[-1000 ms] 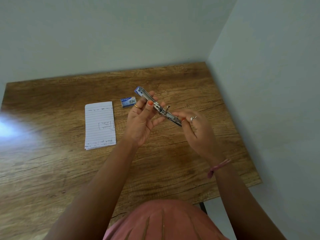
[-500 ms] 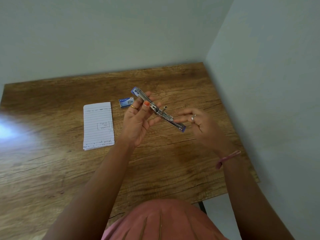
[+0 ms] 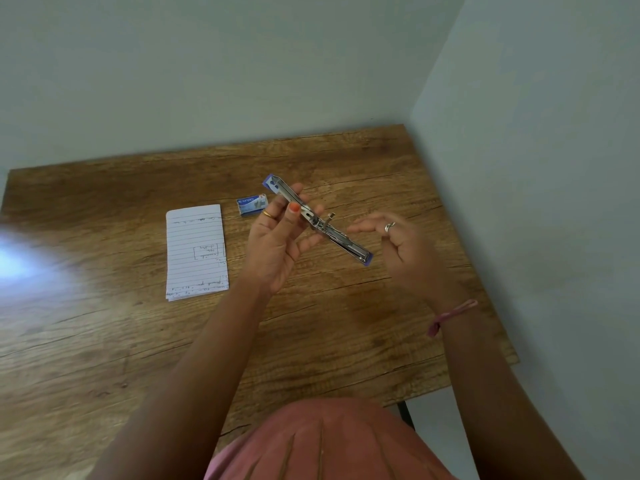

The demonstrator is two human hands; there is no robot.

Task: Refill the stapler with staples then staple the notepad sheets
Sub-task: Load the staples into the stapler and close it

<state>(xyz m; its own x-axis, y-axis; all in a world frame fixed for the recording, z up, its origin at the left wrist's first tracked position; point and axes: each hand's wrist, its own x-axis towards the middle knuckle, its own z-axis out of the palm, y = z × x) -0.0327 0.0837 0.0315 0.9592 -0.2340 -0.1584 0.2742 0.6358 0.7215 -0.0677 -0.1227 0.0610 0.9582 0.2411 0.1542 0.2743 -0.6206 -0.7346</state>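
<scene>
The stapler (image 3: 341,239) is swung fully open into one long metal strip with blue ends. My left hand (image 3: 277,242) holds it above the table, thumb and fingers pinching its upper half. To the right of the stapler, my right hand (image 3: 403,247) hovers clear of it with loosely curled fingers and nothing in it. A small blue staple box (image 3: 252,204) lies on the table just left of my left hand. The lined notepad sheets (image 3: 196,251) lie flat further left, with some writing on them.
The wooden table (image 3: 346,323) stands in a corner, with a wall along its far edge and another along its right edge. A bright glare patch (image 3: 20,261) covers the table's left side.
My right hand has let go of the stapler's lower end and drawn back to the right. The left hand keeps holding the opened stapler in much the same place.
</scene>
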